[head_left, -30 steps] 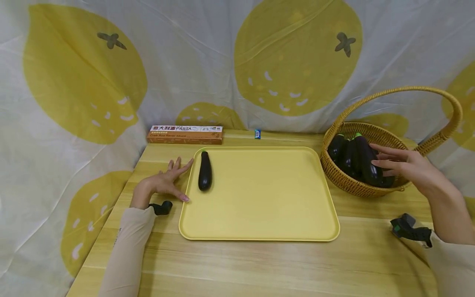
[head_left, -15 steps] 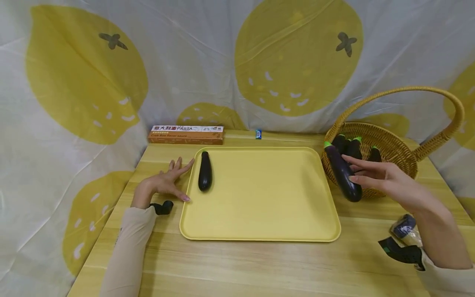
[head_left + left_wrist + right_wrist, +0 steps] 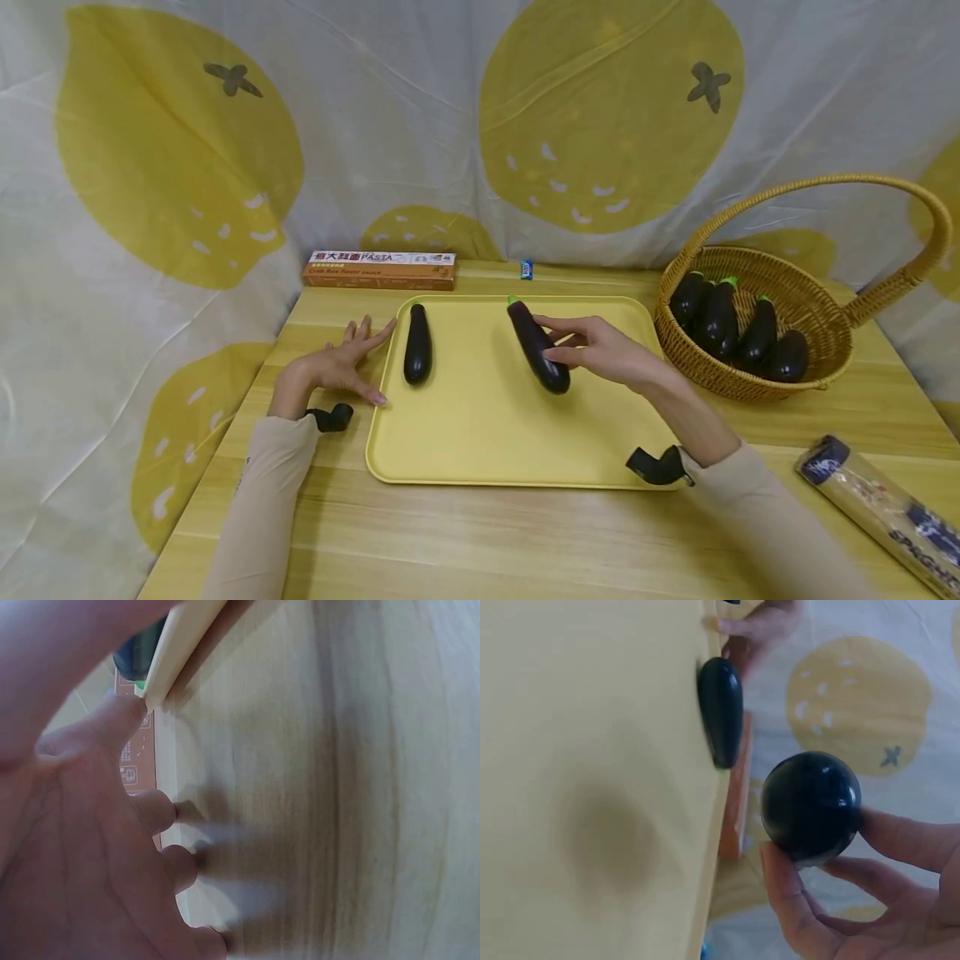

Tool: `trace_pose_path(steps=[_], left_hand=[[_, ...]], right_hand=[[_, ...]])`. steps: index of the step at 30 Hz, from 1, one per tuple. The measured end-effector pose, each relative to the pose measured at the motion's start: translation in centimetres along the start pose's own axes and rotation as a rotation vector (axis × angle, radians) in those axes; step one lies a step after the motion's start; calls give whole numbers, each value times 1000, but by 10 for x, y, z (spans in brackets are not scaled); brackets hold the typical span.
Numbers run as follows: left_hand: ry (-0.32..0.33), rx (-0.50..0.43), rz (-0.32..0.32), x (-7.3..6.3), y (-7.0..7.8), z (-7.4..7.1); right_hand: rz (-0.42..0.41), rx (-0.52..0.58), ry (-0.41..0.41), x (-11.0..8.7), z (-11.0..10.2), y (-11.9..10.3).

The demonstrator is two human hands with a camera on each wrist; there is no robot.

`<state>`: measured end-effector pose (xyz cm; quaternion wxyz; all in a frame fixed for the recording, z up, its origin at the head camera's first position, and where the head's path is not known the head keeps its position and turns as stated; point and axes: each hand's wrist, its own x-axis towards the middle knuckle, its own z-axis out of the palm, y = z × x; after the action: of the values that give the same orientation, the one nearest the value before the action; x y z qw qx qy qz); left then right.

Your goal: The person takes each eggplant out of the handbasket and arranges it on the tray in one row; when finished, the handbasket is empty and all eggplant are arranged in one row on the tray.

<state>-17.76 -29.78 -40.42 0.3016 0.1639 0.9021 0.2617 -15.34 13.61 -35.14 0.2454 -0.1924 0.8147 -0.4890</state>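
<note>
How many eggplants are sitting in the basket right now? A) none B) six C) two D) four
D: the head view shows four dark eggplants lying together inside the wicker basket, while a fifth lies on the yellow tray and a sixth is held over it in the right hand.

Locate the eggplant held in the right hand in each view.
Head: held eggplant in the right hand, above the yellow tray's middle.
Left wrist: not in it.
Right wrist: right of centre, rounded end on, fingers around it.
Shared landmark: the eggplant lying on the tray.
</note>
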Motion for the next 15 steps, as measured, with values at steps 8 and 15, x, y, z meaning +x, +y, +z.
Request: trace_pose_path(steps=[8,15], left_hand=[[0,8,-2,0,0,-1],[4,8,-7,-1,2,1]], right_hand=[[113,125,30,76,56,-13],[132,159,73,112,87,-11]])
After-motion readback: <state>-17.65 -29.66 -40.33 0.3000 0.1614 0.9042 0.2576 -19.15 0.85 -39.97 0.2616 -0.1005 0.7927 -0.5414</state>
